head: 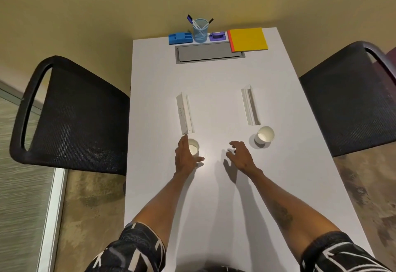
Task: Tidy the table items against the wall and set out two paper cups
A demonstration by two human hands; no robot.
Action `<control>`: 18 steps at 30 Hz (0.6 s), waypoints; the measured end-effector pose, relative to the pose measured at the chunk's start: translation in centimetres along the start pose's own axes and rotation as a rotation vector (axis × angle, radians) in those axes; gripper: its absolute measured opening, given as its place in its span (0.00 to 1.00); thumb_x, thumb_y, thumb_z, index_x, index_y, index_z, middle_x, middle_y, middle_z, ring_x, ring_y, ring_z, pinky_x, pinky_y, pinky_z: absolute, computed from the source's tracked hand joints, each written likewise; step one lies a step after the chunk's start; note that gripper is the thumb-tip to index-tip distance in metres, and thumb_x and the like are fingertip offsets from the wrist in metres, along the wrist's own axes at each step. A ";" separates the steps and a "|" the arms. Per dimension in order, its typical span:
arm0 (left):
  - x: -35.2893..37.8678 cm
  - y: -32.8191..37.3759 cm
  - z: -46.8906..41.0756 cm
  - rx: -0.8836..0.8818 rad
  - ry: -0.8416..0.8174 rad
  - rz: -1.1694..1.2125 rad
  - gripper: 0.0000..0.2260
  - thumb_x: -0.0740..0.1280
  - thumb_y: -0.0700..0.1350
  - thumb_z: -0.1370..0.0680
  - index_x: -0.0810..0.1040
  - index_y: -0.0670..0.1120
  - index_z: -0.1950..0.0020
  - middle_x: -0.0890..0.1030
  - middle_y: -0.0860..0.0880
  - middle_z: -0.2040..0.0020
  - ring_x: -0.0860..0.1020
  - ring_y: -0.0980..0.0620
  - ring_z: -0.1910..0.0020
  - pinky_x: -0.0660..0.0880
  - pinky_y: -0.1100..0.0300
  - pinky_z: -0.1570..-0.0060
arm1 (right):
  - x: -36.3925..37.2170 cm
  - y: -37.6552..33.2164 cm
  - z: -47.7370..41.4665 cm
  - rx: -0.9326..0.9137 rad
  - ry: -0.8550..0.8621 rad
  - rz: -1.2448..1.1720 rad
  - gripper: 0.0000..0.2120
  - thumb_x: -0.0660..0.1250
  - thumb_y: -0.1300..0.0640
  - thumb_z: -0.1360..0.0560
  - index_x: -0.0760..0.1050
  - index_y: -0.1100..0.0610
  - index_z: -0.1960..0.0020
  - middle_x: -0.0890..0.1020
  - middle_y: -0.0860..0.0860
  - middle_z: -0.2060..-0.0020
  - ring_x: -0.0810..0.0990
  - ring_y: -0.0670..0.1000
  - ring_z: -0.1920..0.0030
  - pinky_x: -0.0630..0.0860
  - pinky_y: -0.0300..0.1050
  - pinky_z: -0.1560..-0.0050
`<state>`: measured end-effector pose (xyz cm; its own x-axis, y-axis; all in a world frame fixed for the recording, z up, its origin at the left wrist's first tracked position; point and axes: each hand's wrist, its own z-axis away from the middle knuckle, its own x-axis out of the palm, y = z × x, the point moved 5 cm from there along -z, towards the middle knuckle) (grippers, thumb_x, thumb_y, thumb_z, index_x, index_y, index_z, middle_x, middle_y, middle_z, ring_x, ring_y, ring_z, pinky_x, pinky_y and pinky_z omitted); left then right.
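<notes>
Two white paper cups stand upright on the white table (214, 196). My left hand (184, 156) holds the left paper cup (194, 147), with fingers along its left side and the thumb round its near side. The right paper cup (265, 135) stands alone near the table's right edge. To its left, my right hand (241, 155) hovers just above the table with loosely curled fingers and holds nothing. Against the wall sit a blue tray (180, 38), a clear blue pen cup (200, 31) with several pens, a purple tape dispenser (217, 35) and a yellow notepad (249, 39).
Two clear acrylic name holders lie mid-table, one (184, 113) just beyond the left cup and the other (250, 107) beyond the right cup. A grey cable hatch (209, 53) is set into the table's far end. Black mesh chairs stand at the left (75, 117) and right (351, 100).
</notes>
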<state>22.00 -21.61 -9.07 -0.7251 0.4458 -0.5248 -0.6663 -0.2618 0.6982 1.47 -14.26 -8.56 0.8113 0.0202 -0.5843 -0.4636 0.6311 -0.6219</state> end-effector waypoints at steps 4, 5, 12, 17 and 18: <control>-0.2 0.2 0.6 0.032 -0.021 -0.116 0.51 0.79 0.45 0.31 0.49 0.50 0.18 0.51 0.53 0.18 0.57 0.45 0.21 0.63 0.48 0.25 | -0.2 -0.6 0.6 -0.016 -0.010 0.016 0.22 0.65 0.59 0.22 0.68 0.60 0.29 0.72 0.58 0.34 0.77 0.55 0.36 0.70 0.43 0.39; -0.3 0.3 0.8 0.037 -0.021 -0.136 0.51 0.78 0.46 0.30 0.48 0.50 0.18 0.50 0.53 0.18 0.56 0.45 0.21 0.62 0.47 0.25 | -0.2 -0.6 0.8 -0.021 -0.009 0.020 0.23 0.65 0.59 0.22 0.68 0.60 0.28 0.72 0.58 0.34 0.77 0.56 0.36 0.70 0.45 0.37; -1.4 1.2 2.5 0.065 0.047 -0.211 0.46 0.75 0.51 0.27 0.50 0.49 0.18 0.53 0.51 0.18 0.56 0.46 0.20 0.61 0.48 0.24 | -0.6 -1.5 2.9 -0.013 0.001 0.014 0.23 0.64 0.59 0.22 0.67 0.59 0.28 0.71 0.57 0.33 0.73 0.56 0.33 0.70 0.52 0.32; -2.2 1.9 4.2 0.225 0.140 -0.302 0.33 0.69 0.51 0.22 0.60 0.47 0.20 0.63 0.51 0.21 0.61 0.50 0.21 0.61 0.56 0.23 | -0.7 -1.8 4.6 -0.023 0.015 0.048 0.23 0.63 0.59 0.22 0.66 0.60 0.28 0.70 0.57 0.32 0.72 0.58 0.32 0.68 0.55 0.30; -2.2 2.2 4.9 0.278 0.149 -0.330 0.30 0.65 0.53 0.19 0.61 0.46 0.20 0.64 0.50 0.21 0.61 0.51 0.21 0.60 0.58 0.23 | -0.8 -2.0 5.1 -0.028 0.020 0.069 0.23 0.63 0.59 0.22 0.66 0.60 0.27 0.70 0.57 0.32 0.72 0.58 0.32 0.68 0.55 0.30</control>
<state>23.03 -18.99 -4.02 -0.5127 0.3338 -0.7910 -0.8083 0.1227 0.5758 3.58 -11.52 -4.21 0.7699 0.0469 -0.6365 -0.5279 0.6072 -0.5938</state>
